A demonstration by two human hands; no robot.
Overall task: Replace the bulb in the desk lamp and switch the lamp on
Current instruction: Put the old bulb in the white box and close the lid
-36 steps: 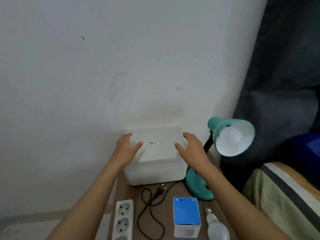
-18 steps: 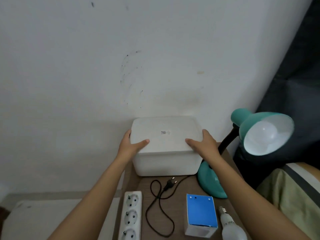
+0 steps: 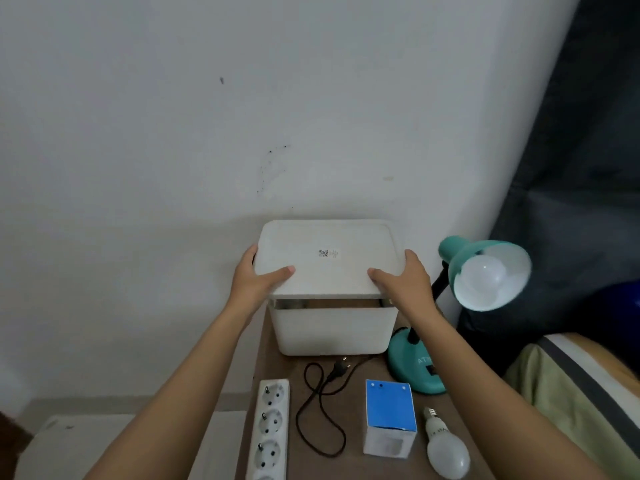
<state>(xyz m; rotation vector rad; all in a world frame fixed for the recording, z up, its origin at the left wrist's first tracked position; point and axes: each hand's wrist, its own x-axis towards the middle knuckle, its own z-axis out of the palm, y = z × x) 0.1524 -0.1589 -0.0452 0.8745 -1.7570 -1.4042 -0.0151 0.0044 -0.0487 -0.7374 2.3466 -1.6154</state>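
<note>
A teal desk lamp [image 3: 460, 261] stands at the table's right, its shade facing me with a white bulb [image 3: 485, 276] screwed in. Its black cord and plug [image 3: 341, 367] lie unplugged on the table. A loose white bulb [image 3: 445, 446] lies at the front right beside a blue bulb carton [image 3: 390, 419]. My left hand [image 3: 258, 282] and my right hand [image 3: 403, 280] grip the two sides of a white lid [image 3: 327, 258], held slightly above the white storage box [image 3: 332, 329]; a gap shows between them.
A white power strip [image 3: 270, 427] lies at the table's front left. The wooden table [image 3: 353, 469] is narrow, against a white wall. A bed with striped bedding [image 3: 571, 386] is on the right, and a dark curtain hangs behind the lamp.
Both hands closed on the lid's sides and lifted it off the box, opening a gap at the front. The view shifted slightly.
</note>
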